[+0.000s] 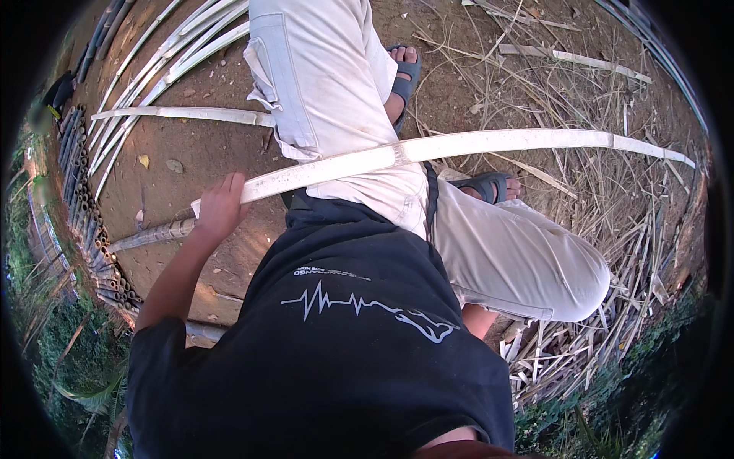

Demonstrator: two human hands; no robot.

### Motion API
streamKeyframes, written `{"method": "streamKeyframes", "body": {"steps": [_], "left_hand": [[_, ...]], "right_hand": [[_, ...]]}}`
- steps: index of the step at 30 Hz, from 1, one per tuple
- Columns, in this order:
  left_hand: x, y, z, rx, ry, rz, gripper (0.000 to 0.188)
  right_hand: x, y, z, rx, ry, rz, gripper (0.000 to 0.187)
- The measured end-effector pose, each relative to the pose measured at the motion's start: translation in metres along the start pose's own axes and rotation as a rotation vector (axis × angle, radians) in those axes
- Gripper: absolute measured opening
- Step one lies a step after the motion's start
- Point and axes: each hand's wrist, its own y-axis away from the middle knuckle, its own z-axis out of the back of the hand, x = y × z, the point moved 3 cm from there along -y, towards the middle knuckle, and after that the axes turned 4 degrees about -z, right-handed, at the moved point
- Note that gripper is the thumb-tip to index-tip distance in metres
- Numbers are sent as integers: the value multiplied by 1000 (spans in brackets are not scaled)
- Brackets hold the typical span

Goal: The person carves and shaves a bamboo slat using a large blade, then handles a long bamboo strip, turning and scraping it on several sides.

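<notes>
From the left hand (pixel 221 205), a bamboo strip (pixel 505 142) extends rightward.

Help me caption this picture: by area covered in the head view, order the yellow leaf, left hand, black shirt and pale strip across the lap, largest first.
1. Black shirt, close to the camera
2. Pale strip, long but narrow
3. Left hand
4. Yellow leaf

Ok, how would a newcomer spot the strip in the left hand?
Find the dark shirt, then, higher in view, the pale trousers. A long pale strip crosses them, the left hand gripping its left end. Only it passes over the trousers, unlike the ground strips.
</notes>
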Motion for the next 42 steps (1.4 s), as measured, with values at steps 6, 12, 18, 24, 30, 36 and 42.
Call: {"method": "streamKeyframes", "body": {"steps": [6,12,18,24,30,36,42], "left_hand": [[-31,-28,64,792,1056,34,41],[-73,-74,107,1447,1597,125,56],[-107,-127,109,1562,1688,109,66],[-153,-166,128,1561,1750,-43,69],[-211,-241,174,1338,1579,-365,67],[-250,-281,193,1127,1402,-393,70],[-240,-287,174,1041,1516,-270,60]], "right_hand": [[18,-10,27,-147,-63,50,24],[40,-11,55,-351,-203,78,25],[72,-9,123,-671,-409,125,27],[118,15,224,-826,-694,426,29],[225,48,226,-627,-667,624,30],[290,67,161,-380,17,845,34],[304,92,91,-257,563,1144,34]]}}
